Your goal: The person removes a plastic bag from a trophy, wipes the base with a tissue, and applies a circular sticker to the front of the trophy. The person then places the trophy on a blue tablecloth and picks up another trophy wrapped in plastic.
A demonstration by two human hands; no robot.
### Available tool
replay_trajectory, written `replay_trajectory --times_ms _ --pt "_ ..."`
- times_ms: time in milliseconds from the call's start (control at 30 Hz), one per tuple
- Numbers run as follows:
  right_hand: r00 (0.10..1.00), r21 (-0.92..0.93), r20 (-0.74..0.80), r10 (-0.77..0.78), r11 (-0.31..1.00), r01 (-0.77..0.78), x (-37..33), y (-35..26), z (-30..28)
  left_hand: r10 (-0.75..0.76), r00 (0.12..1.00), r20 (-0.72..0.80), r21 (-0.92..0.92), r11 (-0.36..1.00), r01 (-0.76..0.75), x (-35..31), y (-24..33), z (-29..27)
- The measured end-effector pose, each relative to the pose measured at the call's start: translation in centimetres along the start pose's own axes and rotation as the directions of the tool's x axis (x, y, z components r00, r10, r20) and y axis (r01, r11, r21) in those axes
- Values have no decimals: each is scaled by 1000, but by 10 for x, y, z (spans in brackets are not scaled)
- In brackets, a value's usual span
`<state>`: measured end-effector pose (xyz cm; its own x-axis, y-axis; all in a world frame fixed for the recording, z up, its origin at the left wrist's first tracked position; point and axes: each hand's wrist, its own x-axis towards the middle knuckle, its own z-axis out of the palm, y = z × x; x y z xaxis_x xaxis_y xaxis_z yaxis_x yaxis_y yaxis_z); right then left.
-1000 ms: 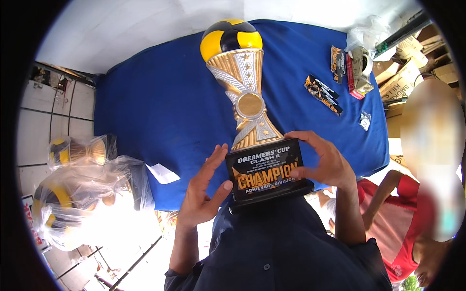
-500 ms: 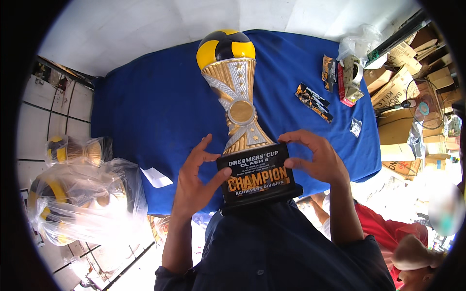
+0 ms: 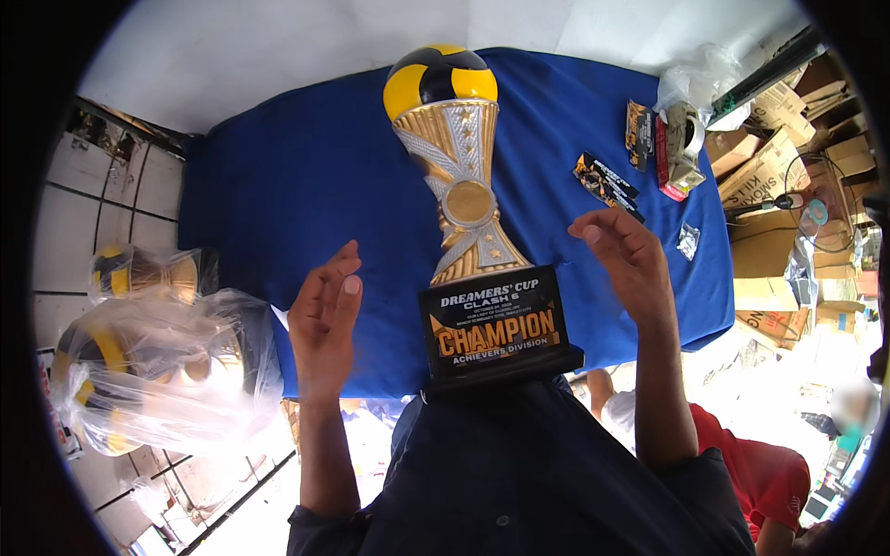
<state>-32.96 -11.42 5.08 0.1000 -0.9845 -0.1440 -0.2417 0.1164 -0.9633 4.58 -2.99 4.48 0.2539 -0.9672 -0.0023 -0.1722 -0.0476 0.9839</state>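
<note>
Trophy: a gold-and-silver sculpted trophy point(image 3: 466, 195) with a yellow-and-black ball top and a printed black block base lies on the surface point(image 3: 297, 195) draped in plain blue cloth, ball end away from the person, base nearest the dark shirt point(image 3: 501, 473).
Left hand: the bare left hand point(image 3: 324, 315) hovers left of the trophy's base, clear of it, its grip empty, thumb and fingers apart.
Right hand: the bare right hand point(image 3: 630, 264) hangs to the trophy's right, not touching it, its grip also empty and unclosed, fingers loosely bent.
Printed strips: flat black-and-orange strips point(image 3: 605, 185) lie right of the trophy.
Tape: a pale tape roll point(image 3: 693, 139) sits farther right of it.
Wrapped trophies: yellow-and-black-topped pieces in clear plastic point(image 3: 153, 273) stand well left of the trophy.
Co-worker: a red sleeve point(image 3: 774, 477) shows beyond the trophy's lower right.
</note>
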Motion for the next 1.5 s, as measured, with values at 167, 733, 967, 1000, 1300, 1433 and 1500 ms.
replay_trajectory --times_ms 167,733,967,1000,1300,1433,1500 --pt "966 -193 245 -89 971 139 -19 -7 -11 -112 954 279 160 985 69 -23 11 5" --pt "988 -204 136 -68 974 95 -8 19 40 30 992 121 229 972 -57 -17 -12 52" --pt "905 -583 42 -424 725 367 -33 -24 33 -25 999 -41 136 990 30 -44 -14 34" --pt "910 -597 173 -377 695 401 -44 -33 27 30 998 47 199 979 -39 -54 -8 21" --pt "836 -670 459 -301 500 548 -82 -29 78 -37 930 366 297 952 -79 -106 3 13" --pt "756 -552 519 -400 518 653 -77 -26 114 49 903 426 389 892 -232 -100 1 8" --pt "721 -513 536 -440 509 692 -79 -30 130 71 906 417 353 906 -234 -98 3 7"
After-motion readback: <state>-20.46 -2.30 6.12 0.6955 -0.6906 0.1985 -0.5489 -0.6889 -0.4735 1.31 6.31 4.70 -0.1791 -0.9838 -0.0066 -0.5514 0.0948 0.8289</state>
